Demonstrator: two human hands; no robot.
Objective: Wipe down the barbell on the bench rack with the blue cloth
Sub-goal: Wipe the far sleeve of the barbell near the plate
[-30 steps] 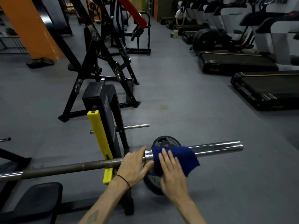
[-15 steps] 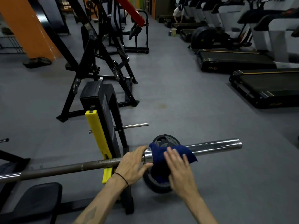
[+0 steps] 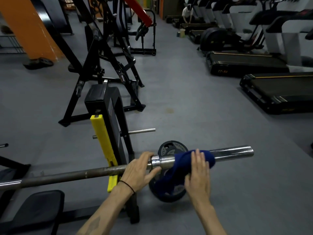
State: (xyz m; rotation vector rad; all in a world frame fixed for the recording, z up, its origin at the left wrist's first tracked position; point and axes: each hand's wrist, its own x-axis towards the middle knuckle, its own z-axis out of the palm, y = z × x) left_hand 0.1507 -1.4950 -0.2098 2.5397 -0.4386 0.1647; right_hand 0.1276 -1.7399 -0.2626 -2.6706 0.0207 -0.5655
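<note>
The long steel barbell [image 3: 71,175] lies across the yellow-padded bench rack [image 3: 103,143]. The left hand [image 3: 138,170] curls round it beside the collar, steadying. The right hand [image 3: 198,173], fingers straight and together, presses the dark blue cloth [image 3: 183,163] onto the chrome sleeve. Best to wrap the cloth fully round and sweep right toward the sleeve's end.

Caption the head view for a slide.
Right hand presses blue cloth onto barbell sleeve; left hand steadies it.
</note>
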